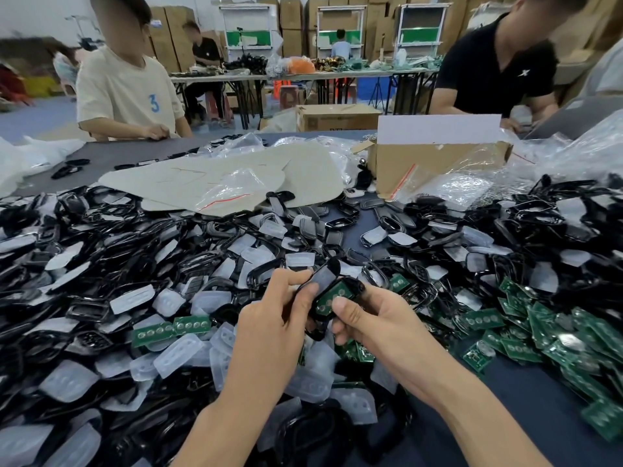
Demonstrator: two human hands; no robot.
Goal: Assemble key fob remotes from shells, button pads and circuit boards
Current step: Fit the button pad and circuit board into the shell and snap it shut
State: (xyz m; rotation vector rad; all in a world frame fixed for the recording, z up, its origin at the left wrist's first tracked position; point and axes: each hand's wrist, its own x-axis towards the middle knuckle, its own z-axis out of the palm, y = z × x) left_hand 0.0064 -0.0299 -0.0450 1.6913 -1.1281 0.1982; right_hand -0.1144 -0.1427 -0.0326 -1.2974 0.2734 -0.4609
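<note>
Lower centre: our left hand (269,318) pinches the black cover (323,276), our right hand (374,320) grips the shell (354,285) holding a green board (332,295) (seemingly seated); we should align edges before pressing.

— What sort of place?
— A factory assembly floor. Black shells (84,230) heap left of the left hand (266,318), green boards (515,348) right of the right hand (381,318).
— Anything else?
— Beyond the hands, workers (124,89) sit at long tables (303,75), with cartons (291,25) stacked behind them.
</note>
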